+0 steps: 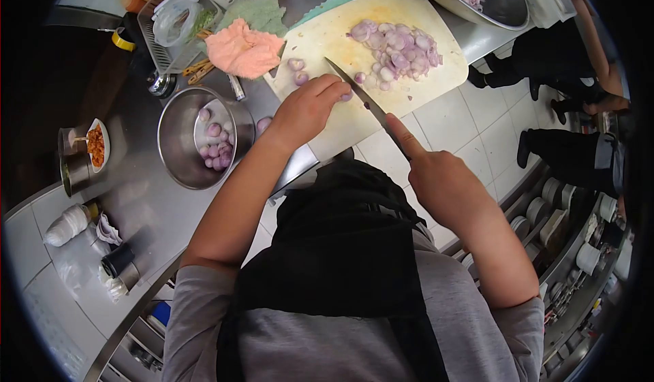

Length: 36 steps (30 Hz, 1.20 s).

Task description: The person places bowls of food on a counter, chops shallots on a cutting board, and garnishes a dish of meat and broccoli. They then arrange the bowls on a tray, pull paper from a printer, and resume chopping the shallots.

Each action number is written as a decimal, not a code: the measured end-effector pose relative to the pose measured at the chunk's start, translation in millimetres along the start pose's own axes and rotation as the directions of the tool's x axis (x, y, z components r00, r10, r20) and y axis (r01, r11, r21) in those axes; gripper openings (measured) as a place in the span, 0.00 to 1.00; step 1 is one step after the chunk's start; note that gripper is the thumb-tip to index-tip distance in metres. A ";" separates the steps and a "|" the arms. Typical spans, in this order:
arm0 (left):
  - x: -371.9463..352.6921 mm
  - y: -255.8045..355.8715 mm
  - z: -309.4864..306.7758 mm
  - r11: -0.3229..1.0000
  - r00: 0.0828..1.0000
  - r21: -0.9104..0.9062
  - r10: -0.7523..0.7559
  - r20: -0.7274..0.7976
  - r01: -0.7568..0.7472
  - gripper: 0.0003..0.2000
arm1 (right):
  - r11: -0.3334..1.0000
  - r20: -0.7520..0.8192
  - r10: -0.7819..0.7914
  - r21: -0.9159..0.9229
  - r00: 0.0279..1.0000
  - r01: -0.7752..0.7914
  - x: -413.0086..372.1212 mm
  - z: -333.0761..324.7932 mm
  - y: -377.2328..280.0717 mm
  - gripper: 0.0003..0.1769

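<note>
On the white cutting board [320, 123], my left hand [308, 109] has its fingers closed on a shallot [346, 96], which shows at the fingertips. My right hand [443, 181] is wrapped round the handle of a knife [373, 107], its index finger stretched along the top of the blade. The blade points up and left, just right of the shallot. Sliced shallots [403, 52] lie in a pile on the board's right half. Two small shallots [300, 77] rest near the board's left edge. The knife handle is mostly hidden by my right hand.
Left of the board stands a steel bowl [178, 171] with several shallots. A large bowl of slices [511, 16] is at the upper right. Pink [244, 48] and green cloths [255, 16] lie behind the board. People in dark clothes [562, 52] stand at the right.
</note>
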<state>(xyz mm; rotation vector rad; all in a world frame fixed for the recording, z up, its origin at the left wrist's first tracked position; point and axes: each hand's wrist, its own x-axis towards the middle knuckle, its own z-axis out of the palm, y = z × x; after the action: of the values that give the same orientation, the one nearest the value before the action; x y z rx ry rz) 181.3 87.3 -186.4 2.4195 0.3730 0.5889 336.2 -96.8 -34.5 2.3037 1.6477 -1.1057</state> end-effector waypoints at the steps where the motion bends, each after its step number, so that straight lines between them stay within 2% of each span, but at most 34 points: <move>1: -0.1 0.1 0.7 1.000 1.000 -0.010 0.007 -0.014 -0.007 0.14 | 1.000 0.006 0.004 -0.006 1.000 -0.004 2.3 10.0 -3.2 0.47; 3: -2.6 -0.8 1.1 1.000 0.999 -0.013 0.002 -0.035 -0.003 0.14 | 0.993 -0.030 0.094 -0.069 0.995 -0.095 14.6 43.0 -7.5 0.48; 4: -3.1 -0.3 1.4 1.000 0.999 -0.010 0.004 -0.047 -0.004 0.14 | 0.992 -0.146 0.030 -0.113 0.989 -0.047 27.5 79.0 7.7 0.49; 5: -3.2 -0.1 1.4 1.000 0.998 -0.015 0.008 -0.054 -0.008 0.14 | 0.991 -0.149 0.033 -0.121 0.988 -0.052 27.6 74.3 9.3 0.49; 7: -3.0 -1.3 -0.3 0.999 1.000 -0.030 0.010 -0.016 -0.010 0.13 | 0.999 -0.085 0.032 -0.006 0.996 -0.033 32.3 53.3 9.1 0.49; 8: -4.2 -1.1 -0.4 0.999 1.000 -0.033 0.012 -0.012 -0.012 0.13 | 0.999 -0.037 0.037 -0.027 0.999 -0.038 24.3 25.0 -0.1 0.48; 9: -4.4 -1.3 -0.3 1.000 1.000 -0.022 0.007 -0.005 -0.007 0.13 | 0.999 -0.015 0.012 0.035 1.000 -0.012 17.0 8.5 -3.5 0.48; 11: -3.4 -1.6 0.1 1.000 1.000 -0.016 0.010 -0.003 -0.010 0.13 | 0.999 -0.029 0.045 0.019 0.999 -0.044 15.5 21.3 -9.9 0.47; 13: -4.0 -2.2 1.0 0.999 0.997 -0.025 0.036 -0.065 -0.038 0.13 | 0.991 -0.093 0.082 -0.097 0.992 -0.091 35.3 69.6 -5.4 0.47; 14: -3.5 -2.5 0.8 0.999 0.997 -0.028 0.039 -0.070 -0.041 0.13 | 0.989 -0.099 0.078 -0.118 0.992 -0.089 38.9 73.7 -5.5 0.48; 18: -4.5 -4.3 0.4 0.998 0.999 -0.042 0.045 -0.028 -0.046 0.12 | 0.999 -0.007 0.041 -0.016 0.999 -0.041 17.9 9.9 -13.6 0.49; 19: -3.9 -4.5 -0.3 0.998 0.998 -0.032 0.047 -0.030 -0.048 0.11 | 0.999 -0.008 0.045 -0.016 0.999 -0.045 18.3 22.6 -16.1 0.49; 22: -4.4 -6.1 -0.4 0.997 0.998 -0.052 0.055 -0.026 -0.056 0.11 | 0.990 -0.141 0.082 -0.102 0.987 -0.097 38.2 68.2 -18.3 0.48; 23: -5.1 -5.9 -0.5 0.997 0.998 -0.053 0.051 -0.027 -0.053 0.11 | 0.990 -0.138 0.081 -0.103 0.987 -0.095 37.1 62.4 -14.8 0.48; 25: -4.3 -6.3 -0.9 0.998 0.998 -0.039 0.058 -0.019 -0.058 0.11 | 0.999 -0.062 0.044 0.010 0.997 -0.043 29.3 30.4 -10.3 0.48; 26: -6.1 -5.1 0.1 0.997 0.998 -0.043 0.061 -0.014 -0.061 0.11 | 0.999 -0.027 0.051 -0.003 0.998 -0.051 20.7 18.2 -14.5 0.48; 27: -7.3 -4.8 0.4 0.998 0.998 -0.039 0.056 -0.023 -0.056 0.11 | 0.998 -0.030 0.055 -0.004 0.998 -0.055 23.9 30.9 -15.5 0.48; 29: -4.1 -6.8 -0.3 0.998 0.997 -0.034 0.058 -0.044 -0.060 0.12 | 0.996 -0.136 0.072 -0.045 0.988 -0.078 41.5 74.3 -13.5 0.47; 30: -5.1 -7.5 0.0 0.997 0.997 -0.051 0.062 -0.037 -0.064 0.12 | 0.999 -0.187 0.025 -0.029 0.982 -0.031 44.1 81.9 -6.4 0.47; 31: -6.3 -8.1 0.4 0.996 0.998 -0.067 0.062 -0.031 -0.064 0.12 | 0.999 -0.186 0.022 -0.032 0.982 -0.028 40.6 65.7 -8.1 0.47; 33: -6.4 -6.9 -0.5 0.997 0.998 -0.048 0.056 -0.023 -0.058 0.12 | 0.998 -0.029 0.057 -0.001 0.998 -0.057 26.9 22.7 -19.3 0.48; 36: -6.8 -6.6 0.1 0.998 0.998 -0.036 0.059 -0.032 -0.060 0.12 | 0.997 -0.064 0.062 -0.042 0.996 -0.065 38.1 62.8 -18.2 0.48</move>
<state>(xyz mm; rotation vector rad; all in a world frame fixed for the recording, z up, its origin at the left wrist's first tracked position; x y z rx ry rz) 174.7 89.6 -192.8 2.3950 0.3011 0.6540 295.3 -89.0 -97.7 2.3686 1.5905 -0.9848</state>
